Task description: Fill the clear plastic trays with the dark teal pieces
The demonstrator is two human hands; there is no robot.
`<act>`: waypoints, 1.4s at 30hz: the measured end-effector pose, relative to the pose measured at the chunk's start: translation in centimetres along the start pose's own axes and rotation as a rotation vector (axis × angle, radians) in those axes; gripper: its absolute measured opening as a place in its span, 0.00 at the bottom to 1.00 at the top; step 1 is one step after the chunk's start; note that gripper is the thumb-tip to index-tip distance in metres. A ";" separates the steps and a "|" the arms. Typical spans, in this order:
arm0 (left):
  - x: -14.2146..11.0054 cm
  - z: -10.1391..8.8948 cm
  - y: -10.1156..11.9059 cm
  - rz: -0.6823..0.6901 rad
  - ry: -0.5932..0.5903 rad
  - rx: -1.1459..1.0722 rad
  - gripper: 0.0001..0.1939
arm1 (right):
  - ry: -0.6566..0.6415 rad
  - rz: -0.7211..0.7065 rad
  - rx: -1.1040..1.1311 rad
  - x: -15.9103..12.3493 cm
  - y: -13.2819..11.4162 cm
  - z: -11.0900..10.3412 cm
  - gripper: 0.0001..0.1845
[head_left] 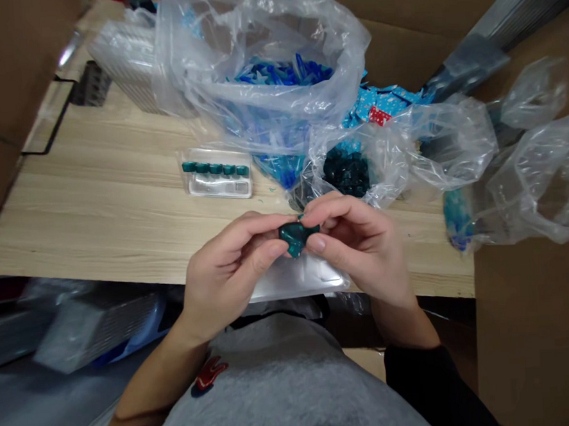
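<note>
Between my two hands is a small glossy dark-green translucent piece [293, 237], whose exact kind I cannot make out. My left hand [236, 261] pinches its left side with thumb and forefinger. The fingertips of my right hand [356, 244] are closed on its right side and cover part of it. Under my hands, close to the table's front edge, lies a clear plastic tray [293, 277], partly hidden. Farther back on the left, another clear tray [218, 186] bears a row of several dark-green pieces [215, 169].
A large clear bag [268, 105] holds many blue pieces [285, 71]. Right of it, a smaller open bag [388, 168] contains dark-green pieces [347, 170]. More clear bags [542, 178] lie at the right. Stacked clear trays [130, 62] stand back left on the wooden table [96, 205]; cardboard walls [537, 326] surround it.
</note>
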State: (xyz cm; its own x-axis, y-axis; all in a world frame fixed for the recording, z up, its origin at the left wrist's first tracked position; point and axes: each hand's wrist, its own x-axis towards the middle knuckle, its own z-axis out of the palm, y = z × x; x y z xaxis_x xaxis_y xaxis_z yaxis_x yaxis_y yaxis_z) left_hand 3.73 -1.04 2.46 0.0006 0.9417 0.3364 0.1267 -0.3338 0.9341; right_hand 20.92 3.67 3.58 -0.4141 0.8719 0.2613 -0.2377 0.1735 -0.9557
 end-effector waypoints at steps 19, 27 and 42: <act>-0.9 -0.4 0.3 0.133 -0.052 0.495 0.26 | 0.026 -0.345 -0.718 -1.0 0.8 0.6 0.06; -0.9 -0.1 0.3 0.140 -0.014 0.498 0.21 | -0.040 -0.409 -0.834 -1.7 0.7 1.0 0.11; -1.3 -0.5 -3.3 0.179 0.151 0.395 0.11 | -0.056 0.138 -0.289 -1.1 1.2 -0.8 0.10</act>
State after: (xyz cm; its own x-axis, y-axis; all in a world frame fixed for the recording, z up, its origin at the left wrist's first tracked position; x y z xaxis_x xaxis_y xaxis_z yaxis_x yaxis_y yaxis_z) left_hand 2.84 -1.19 -0.99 -0.0840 0.8441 0.5296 0.5059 -0.4218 0.7524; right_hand 21.79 3.31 2.03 -0.4750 0.8709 0.1261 0.0796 0.1853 -0.9794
